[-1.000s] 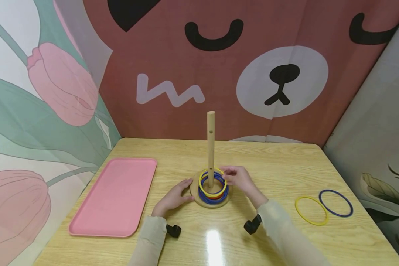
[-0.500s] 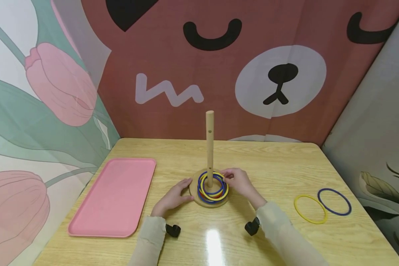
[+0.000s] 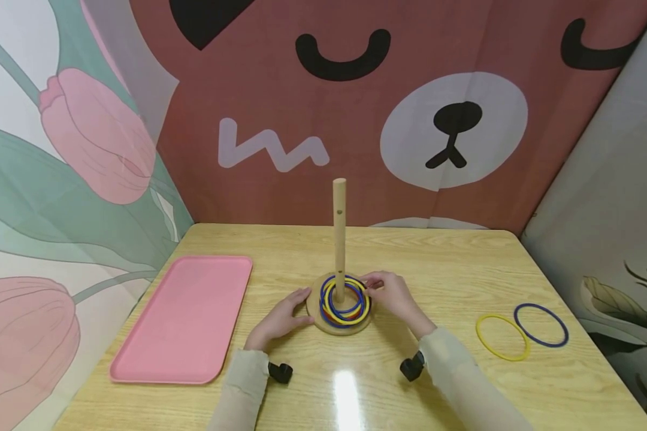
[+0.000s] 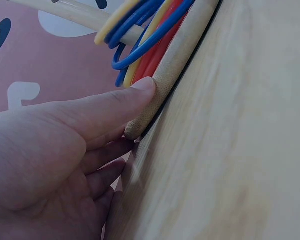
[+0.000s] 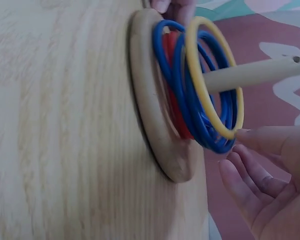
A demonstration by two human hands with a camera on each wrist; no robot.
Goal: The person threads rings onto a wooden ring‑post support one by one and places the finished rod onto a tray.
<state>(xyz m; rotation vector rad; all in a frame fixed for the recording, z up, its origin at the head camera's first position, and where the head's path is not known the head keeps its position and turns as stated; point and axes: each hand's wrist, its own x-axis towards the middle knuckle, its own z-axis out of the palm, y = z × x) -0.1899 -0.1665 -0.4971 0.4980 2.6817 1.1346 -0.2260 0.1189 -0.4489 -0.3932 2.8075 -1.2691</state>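
A ring toss stand has an upright wooden peg (image 3: pixel 339 233) on a round wooden base (image 3: pixel 314 302). Several blue, yellow and red rings lie loosely around the peg's foot. My left hand (image 3: pixel 277 320) holds the base's left edge; in the left wrist view its thumb (image 4: pixel 145 86) presses on the rim and fingertips touch farther along the edge. At the stack's right side is my right hand (image 3: pixel 393 296). In the right wrist view its thumb tip touches the topmost yellow ring (image 5: pixel 196 67), while the other fingers stand apart from the thumb, near the blue rings (image 5: pixel 222 145).
On the table's right side, a yellow ring (image 3: pixel 504 358) and a blue ring (image 3: pixel 563 326) lie side by side, touching or slightly overlapping. A pink tray (image 3: pixel 180 320) lies at the left. Behind the table hangs a printed cloth (image 3: pixel 248 197) with a bear face.
The top yellow ring, tilted up beside my right hand earlier, has come down and lies flatter on the stack. My right hand has shifted slightly right. The left hand stays at the base.
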